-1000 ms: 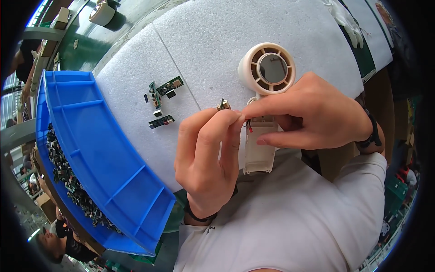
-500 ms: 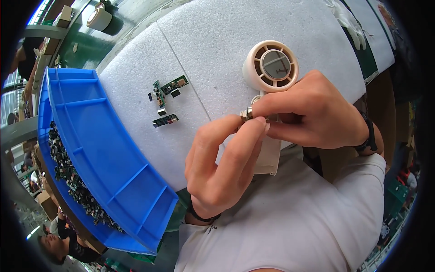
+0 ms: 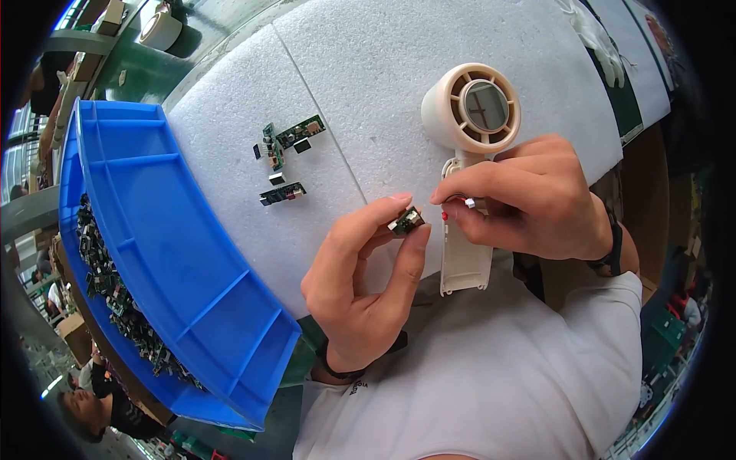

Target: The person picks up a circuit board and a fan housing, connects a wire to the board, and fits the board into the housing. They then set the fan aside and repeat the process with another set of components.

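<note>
My left hand (image 3: 364, 284) pinches a small green circuit board (image 3: 406, 221) between thumb and forefinger. Just right of it, my right hand (image 3: 529, 195) is closed on thin wires, and a white plug (image 3: 470, 203) pokes out between its fingers. A tiny red part (image 3: 445, 217) shows by the right thumb. Below the right hand lies a cream handheld fan (image 3: 438, 115), its round slotted head away from me. The fan's opened handle shell (image 3: 464, 264) points toward me, partly covered by the right hand.
Several loose circuit boards (image 3: 299, 134) lie on the white foam sheet (image 3: 368, 46) left of the fan. At far left stands a blue plastic bin (image 3: 165, 218), with a heap of small boards (image 3: 115, 299) beyond its wall. A white glove (image 3: 594, 38) lies at the far right.
My hands have moved apart from where their fingertips met. The circuit board now shows in the left hand and the white plug in the right. The fan appears slightly further right.
</note>
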{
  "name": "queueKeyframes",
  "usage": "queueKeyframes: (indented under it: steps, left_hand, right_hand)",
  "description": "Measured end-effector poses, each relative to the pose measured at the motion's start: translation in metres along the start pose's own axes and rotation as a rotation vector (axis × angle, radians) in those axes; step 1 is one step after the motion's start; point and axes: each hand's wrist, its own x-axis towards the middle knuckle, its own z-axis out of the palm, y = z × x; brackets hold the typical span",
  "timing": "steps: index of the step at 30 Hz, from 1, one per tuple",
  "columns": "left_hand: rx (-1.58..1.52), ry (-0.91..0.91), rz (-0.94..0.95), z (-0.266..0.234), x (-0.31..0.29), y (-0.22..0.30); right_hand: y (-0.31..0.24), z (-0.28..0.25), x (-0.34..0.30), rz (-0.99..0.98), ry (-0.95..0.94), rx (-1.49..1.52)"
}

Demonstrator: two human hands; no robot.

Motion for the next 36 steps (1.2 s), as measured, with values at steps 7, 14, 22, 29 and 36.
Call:
queueKeyframes:
  steps: [7, 14, 22, 29, 36]
  left_hand:
    - [0.171, -0.273, 0.094, -0.004, 0.007, 0.008]
    - [0.202, -0.243, 0.081, 0.001, 0.007, 0.013]
    - [0.281, -0.041, 0.212, 0.013, 0.008, 0.005]
    - [0.304, 0.03, 0.307, 0.014, 0.008, -0.001]
    - [0.207, 0.013, 0.146, 0.004, 0.005, 0.001]
  right_hand:
    - [-0.005, 0.003, -0.002, 0.107, -0.016, 0.017]
    - [-0.002, 0.007, -0.004, 0.1, 0.003, 0.05]
    - [-0.003, 0.004, -0.004, 0.127, -0.032, 0.061]
    - [-0.007, 0.0, 0.001, 0.156, -0.059, 0.059]
    - [-0.005, 0.011, 0.001, 0.163, 0.073, 0.07]
